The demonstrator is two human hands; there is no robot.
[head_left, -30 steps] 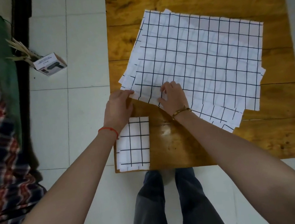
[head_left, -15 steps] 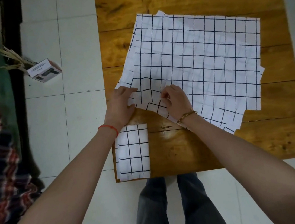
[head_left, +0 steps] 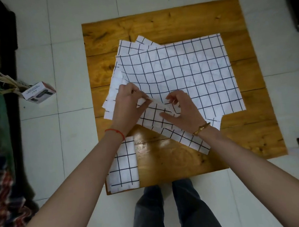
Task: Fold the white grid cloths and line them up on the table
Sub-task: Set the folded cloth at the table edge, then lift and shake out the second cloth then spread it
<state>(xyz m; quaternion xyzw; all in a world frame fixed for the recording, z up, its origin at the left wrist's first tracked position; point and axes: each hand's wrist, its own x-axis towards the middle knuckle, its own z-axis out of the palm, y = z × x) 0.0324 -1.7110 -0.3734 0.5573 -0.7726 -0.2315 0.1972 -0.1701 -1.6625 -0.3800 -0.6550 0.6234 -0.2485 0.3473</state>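
Both your hands pinch the near-left corner of the top grid cloth [head_left: 178, 76], left hand [head_left: 127, 106] just beside right hand [head_left: 180, 110], lifting its edge off the stack [head_left: 116, 87] on the wooden surface [head_left: 153, 27]. That cloth spreads away and rightward from them; one folded cloth [head_left: 123, 165] lies nearer you, below your left wrist.

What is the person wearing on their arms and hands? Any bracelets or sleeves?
Both arms are bare, with no sleeves in view and no gloves on the hands. The left hand has a thin red string bracelet round its wrist. The right hand has a gold-coloured bracelet round its wrist, with chunky links. I can't see any rings or a watch.
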